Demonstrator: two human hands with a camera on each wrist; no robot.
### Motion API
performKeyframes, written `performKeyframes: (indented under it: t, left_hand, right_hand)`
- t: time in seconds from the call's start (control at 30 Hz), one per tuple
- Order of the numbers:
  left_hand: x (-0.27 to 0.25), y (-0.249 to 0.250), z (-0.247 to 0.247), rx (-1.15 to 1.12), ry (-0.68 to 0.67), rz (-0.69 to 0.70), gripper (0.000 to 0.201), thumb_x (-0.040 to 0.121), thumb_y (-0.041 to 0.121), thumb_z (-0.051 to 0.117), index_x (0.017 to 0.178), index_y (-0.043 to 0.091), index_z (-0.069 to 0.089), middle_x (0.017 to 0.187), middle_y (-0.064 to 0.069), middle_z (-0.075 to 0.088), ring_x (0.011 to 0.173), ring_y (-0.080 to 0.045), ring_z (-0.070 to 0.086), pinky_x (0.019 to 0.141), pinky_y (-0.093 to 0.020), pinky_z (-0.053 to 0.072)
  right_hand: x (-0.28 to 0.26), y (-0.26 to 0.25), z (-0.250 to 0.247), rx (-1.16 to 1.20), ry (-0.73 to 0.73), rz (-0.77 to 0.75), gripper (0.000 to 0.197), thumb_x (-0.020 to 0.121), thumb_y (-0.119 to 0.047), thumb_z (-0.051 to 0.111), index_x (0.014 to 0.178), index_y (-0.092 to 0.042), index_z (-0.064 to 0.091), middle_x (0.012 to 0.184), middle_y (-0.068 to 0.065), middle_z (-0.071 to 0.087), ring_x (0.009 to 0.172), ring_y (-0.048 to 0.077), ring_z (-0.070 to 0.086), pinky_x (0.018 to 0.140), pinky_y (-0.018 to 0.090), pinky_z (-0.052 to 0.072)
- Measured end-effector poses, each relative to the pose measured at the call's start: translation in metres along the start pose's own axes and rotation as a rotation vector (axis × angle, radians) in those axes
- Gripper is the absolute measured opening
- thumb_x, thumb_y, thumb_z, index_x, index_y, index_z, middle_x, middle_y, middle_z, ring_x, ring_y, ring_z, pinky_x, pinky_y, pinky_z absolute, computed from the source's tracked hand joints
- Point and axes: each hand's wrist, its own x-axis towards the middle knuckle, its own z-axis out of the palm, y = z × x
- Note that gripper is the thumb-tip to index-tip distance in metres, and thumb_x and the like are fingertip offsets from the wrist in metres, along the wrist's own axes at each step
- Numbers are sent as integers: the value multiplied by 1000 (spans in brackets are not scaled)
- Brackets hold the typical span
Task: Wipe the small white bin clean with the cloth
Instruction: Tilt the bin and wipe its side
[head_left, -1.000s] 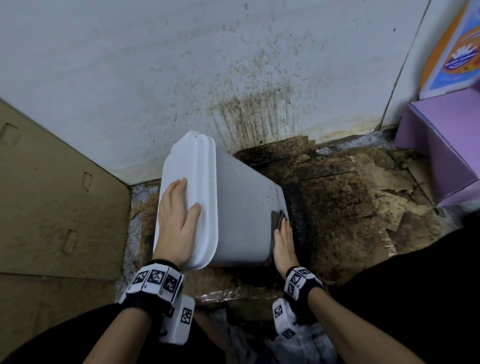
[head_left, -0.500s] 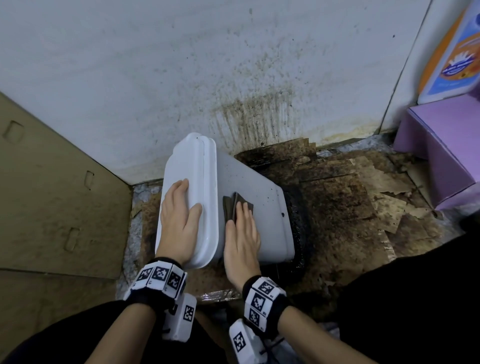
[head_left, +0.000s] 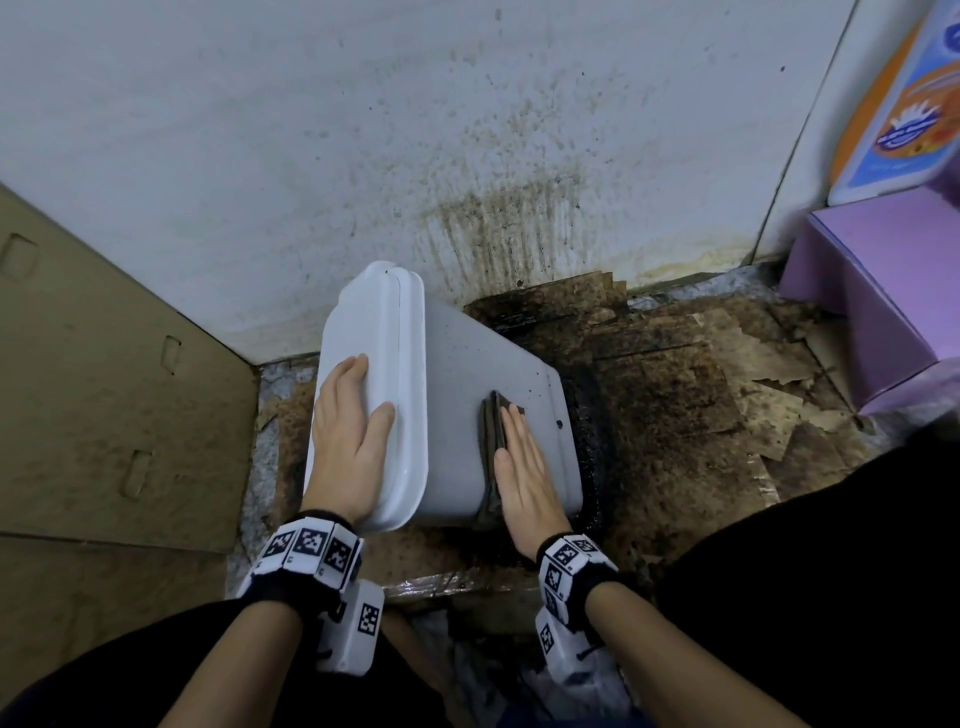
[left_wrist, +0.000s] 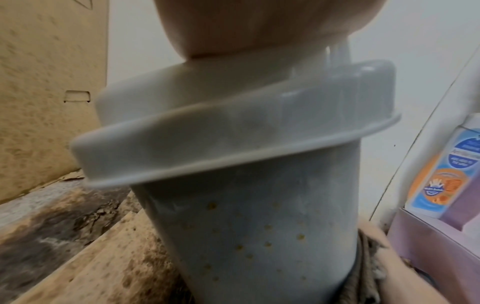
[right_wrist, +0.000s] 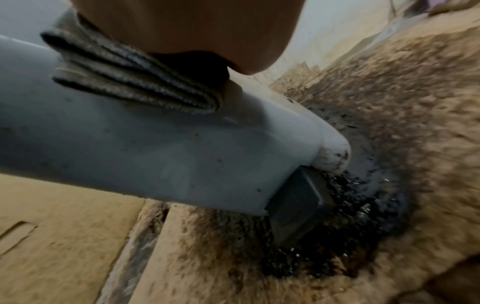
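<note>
The small white bin (head_left: 467, 374) leans to the left, its base on the stained floor and its lid (head_left: 374, 332) at the upper left. My left hand (head_left: 348, 431) lies flat on the lid, fingers straight. My right hand (head_left: 524, 467) presses a folded dark grey cloth (head_left: 491, 421) flat against the bin's upward-facing side, close to the base. In the left wrist view the bin's wall (left_wrist: 246, 236) shows small brown specks, with the cloth (left_wrist: 369, 267) at its lower right. The right wrist view shows the cloth (right_wrist: 124, 78) under my palm and a black pedal (right_wrist: 298, 205) at the bin's foot.
A spattered white wall (head_left: 467, 130) stands right behind the bin. Brown cardboard (head_left: 104, 389) closes off the left side. Greasy black grime and torn cardboard (head_left: 675, 405) cover the floor at the right. A purple box (head_left: 872, 301) and a printed bottle (head_left: 898, 104) sit at the far right.
My right hand went with the cloth from the bin's base end up towards the lid, then slid back some way towards the base. The left hand stayed on the lid.
</note>
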Motion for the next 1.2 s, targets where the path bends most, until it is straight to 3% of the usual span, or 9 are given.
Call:
performKeyframes:
  t: [0.13,0.23,0.37,0.43,0.53,0.6,0.8,1.03,1.2]
  left_hand:
    - [0,2,2,-2,14,3,70,89,52,33,150,17,32,157,2,26,146,-10,18,122,-34,11]
    - [0,8,4,25,11,19,72,89,53,33,150,17,32,156,1,27,146,-13,20,121,-32,11]
    - [2,12,6,52,18,20,73,88,54,32,150,16,32,156,-1,28,145,-15,21,117,-27,9]
    - [1,14,7,61,19,20,73,88,53,31,150,16,32,156,-1,27,145,-16,21,118,-28,9]
    - [1,14,7,68,12,17,72,89,53,31,151,16,31,157,0,27,146,-15,20,118,-28,9]
    - [1,13,6,66,13,10,72,89,52,31,151,16,31,157,0,26,145,-15,20,118,-29,10]
    - [2,5,3,62,23,5,72,88,50,30,149,14,31,155,-2,27,144,-16,21,117,-30,12]
    - [3,9,4,90,22,2,67,90,43,35,150,13,30,155,-4,28,143,-17,22,119,-35,15]
    - [2,17,7,87,22,-5,67,91,44,35,150,15,30,155,-2,27,144,-18,21,117,-30,12]
  right_hand:
    - [0,35,-8,-14,-26,209,52,108,-38,11,157,-30,-6,166,-13,-9,150,-4,-10,126,32,-5]
    - [5,46,-16,-6,-79,287,52,107,-40,9,154,-31,-14,167,-7,-14,151,1,-14,126,36,-5]
    - [12,28,-13,25,-46,378,57,106,-35,2,158,-15,-7,167,5,-15,153,17,-16,125,37,-7]
    - [10,23,-9,-26,-41,336,65,100,-43,-1,158,-14,-5,166,9,-16,153,23,-18,124,40,-8]
    - [10,20,-4,54,41,328,85,90,-67,11,159,-21,-7,167,1,-14,153,13,-15,124,36,-9]
    - [11,15,-1,95,86,349,94,82,-74,13,159,-24,-5,168,-2,-11,153,9,-12,124,36,-8]
    - [4,-33,13,125,109,237,88,83,-74,6,159,-31,-2,167,-10,-9,151,0,-13,125,40,-5]
    - [-2,-98,22,167,40,18,76,90,-60,3,159,-29,-2,166,-14,-10,148,-7,-15,122,27,-8]
    - [3,-78,16,156,139,-33,62,99,-49,6,158,-35,14,166,-17,11,150,-3,7,123,31,8]
